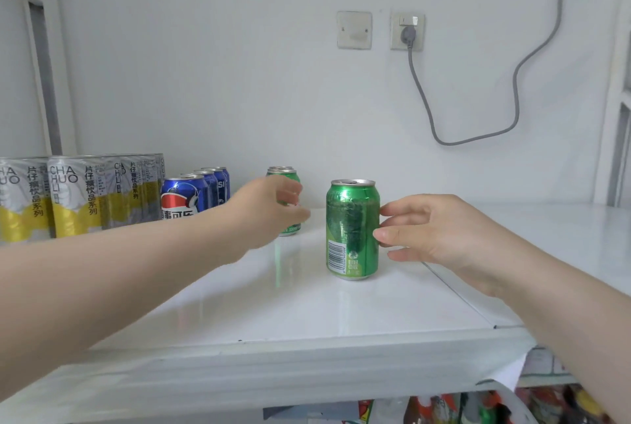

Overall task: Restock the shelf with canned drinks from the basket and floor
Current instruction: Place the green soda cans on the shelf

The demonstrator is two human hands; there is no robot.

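Observation:
A green can (352, 229) stands upright in the middle of the white shelf (307, 307). My right hand (433, 235) is just to its right, fingers apart, with the fingertips touching the can's side but not wrapped around it. Farther back and left, my left hand (269, 212) is curled around another green can (289, 229), hiding most of it. At least one more green can top shows right behind that one. The left hand is motion-blurred.
Blue Pepsi cans (184, 196) stand in a row left of the green ones, and tall silver-and-yellow cans (73, 196) fill the far left. A grey cable (519, 82) hangs from a wall socket (407, 31). Colourful packages (444, 410) lie below the shelf.

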